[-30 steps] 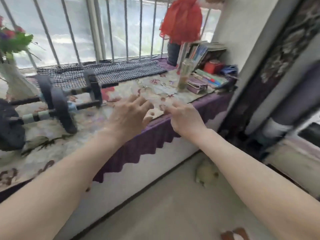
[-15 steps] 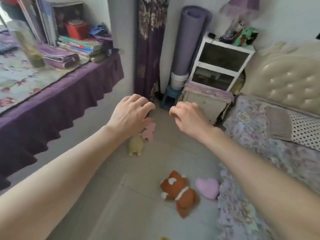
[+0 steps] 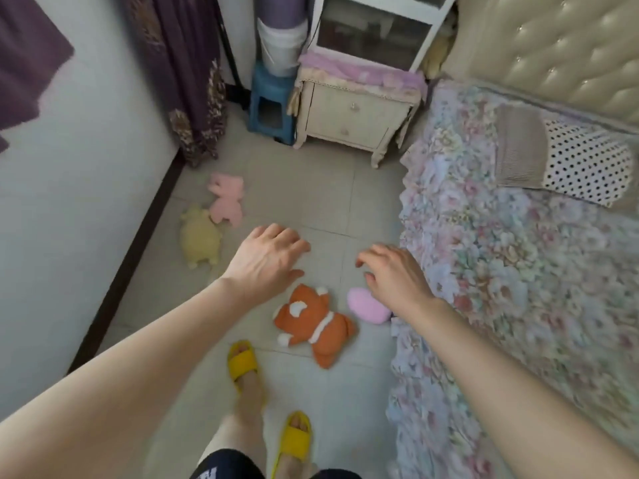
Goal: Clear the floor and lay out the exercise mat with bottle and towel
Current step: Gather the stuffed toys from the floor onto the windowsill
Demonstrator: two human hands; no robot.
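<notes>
A pale tiled floor (image 3: 311, 188) runs between a white wall on the left and a bed (image 3: 518, 271) under a floral cover on the right, its padded cream headboard (image 3: 553, 53) at the far end with a polka-dot pillow (image 3: 584, 167) below it. At the far wall stand a cream nightstand (image 3: 352, 115) with a white cabinet (image 3: 373, 32) on top, a blue plastic stool (image 3: 269, 105) just beside it, and a dark purple curtain (image 3: 186, 81). The rolled purple exercise mat (image 3: 276, 12) stands upright above the stool in a white bucket (image 3: 281, 46), well apart from both hands.

Soft toys lie on the floor: an orange plush (image 3: 311, 323), a yellow plush (image 3: 200, 240) touching a pink plush (image 3: 226, 198) near the wall, and a pink heart cushion (image 3: 366, 305) by the bed's edge. The person's feet in yellow slippers (image 3: 242, 361) stand just short of the orange plush.

The left hand (image 3: 266, 261) hovers above the orange plush, fingers loosely spread, holding nothing. The right hand (image 3: 394, 274) hovers over the heart cushion, fingers loosely curled and empty.
</notes>
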